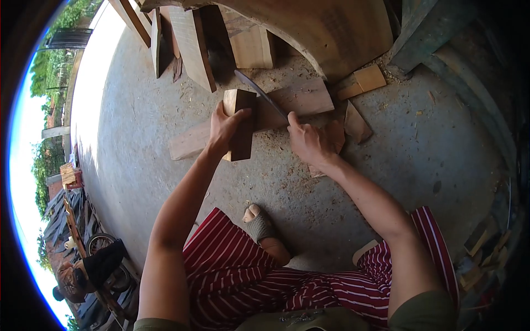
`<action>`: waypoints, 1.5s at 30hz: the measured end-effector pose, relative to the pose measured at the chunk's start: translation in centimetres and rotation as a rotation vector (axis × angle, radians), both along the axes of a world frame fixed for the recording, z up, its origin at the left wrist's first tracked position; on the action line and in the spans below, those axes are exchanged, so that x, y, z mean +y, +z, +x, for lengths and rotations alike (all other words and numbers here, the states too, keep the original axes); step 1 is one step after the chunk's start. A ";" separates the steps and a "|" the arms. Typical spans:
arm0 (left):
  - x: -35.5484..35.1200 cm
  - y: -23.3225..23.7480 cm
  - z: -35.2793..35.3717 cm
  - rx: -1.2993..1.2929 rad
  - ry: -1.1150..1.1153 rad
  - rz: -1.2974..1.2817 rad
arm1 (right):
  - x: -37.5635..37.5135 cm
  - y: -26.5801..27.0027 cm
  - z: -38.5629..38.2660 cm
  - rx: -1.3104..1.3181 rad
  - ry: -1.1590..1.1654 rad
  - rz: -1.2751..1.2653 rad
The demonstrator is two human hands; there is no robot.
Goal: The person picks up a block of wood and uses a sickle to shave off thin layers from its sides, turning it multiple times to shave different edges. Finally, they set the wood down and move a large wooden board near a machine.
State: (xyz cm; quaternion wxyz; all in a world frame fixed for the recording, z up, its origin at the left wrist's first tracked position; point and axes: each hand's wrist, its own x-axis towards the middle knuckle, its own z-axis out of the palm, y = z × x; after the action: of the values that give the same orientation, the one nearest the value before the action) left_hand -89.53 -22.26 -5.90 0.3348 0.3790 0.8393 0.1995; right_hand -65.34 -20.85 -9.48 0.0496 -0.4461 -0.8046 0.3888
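My left hand [222,126] grips a thick rectangular wood block [241,132], its fingers wrapped round the left side. The block stands upright over a long plank [301,98] that lies slantwise on the concrete floor. In my right hand [311,142] is the handle end of a long dark blade [259,92]. The blade points up and to the left, and its tip is beyond the upper right corner of the block. Whether blade and block touch cannot be made out. A flat wood offcut [334,135] lies partly behind my right hand.
Wood boards [190,47] and a large curved slab [337,33] stand at the top. Small offcuts [370,78] and shavings lie on the floor [408,160]. My sandalled foot [259,223] is below the plank. Another person [74,281] is at the lower left, near a wheel.
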 end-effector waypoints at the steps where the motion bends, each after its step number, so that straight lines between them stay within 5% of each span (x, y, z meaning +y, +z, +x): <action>1: -0.4 0.6 -0.8 -0.250 0.067 0.128 | 0.1 0.0 0.1 -0.015 -0.005 -0.038; 4: -0.5 2.2 -2.6 -0.725 0.133 0.371 | 0.2 -0.4 0.8 0.064 -0.046 -0.012; 8: -0.7 4.2 -1.9 -0.710 0.222 0.622 | 0.8 0.7 1.2 0.143 -0.047 0.098; 12: -2.0 6.0 -1.0 -0.460 0.231 0.571 | 0.7 2.4 1.2 0.144 -0.074 0.224; 18: -2.8 8.2 -1.2 0.299 -0.403 0.378 | -1.1 4.8 -0.1 0.061 0.053 0.245; 22: -3.2 9.9 1.4 0.524 -0.458 0.253 | -1.9 5.4 -1.7 0.139 0.045 0.283; 30: -1.8 10.0 0.2 0.606 -0.658 0.320 | -2.2 6.7 -2.5 0.232 0.000 0.239; 33: -1.4 10.1 1.0 0.443 -0.479 0.154 | -1.1 5.5 -2.7 0.161 -0.031 0.278; 39: -1.4 9.6 -1.1 0.373 -0.552 0.212 | -1.8 9.7 -1.3 0.233 0.051 0.258; 45: -2.1 9.3 -2.4 0.366 -0.639 0.281 | -0.5 4.7 -0.8 0.039 0.030 0.264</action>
State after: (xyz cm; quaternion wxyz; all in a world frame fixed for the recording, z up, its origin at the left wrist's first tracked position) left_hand -91.94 -24.40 3.36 0.1696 0.6924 0.6896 0.1273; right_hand -66.15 -21.31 -4.77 0.1175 -0.4160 -0.8542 0.2889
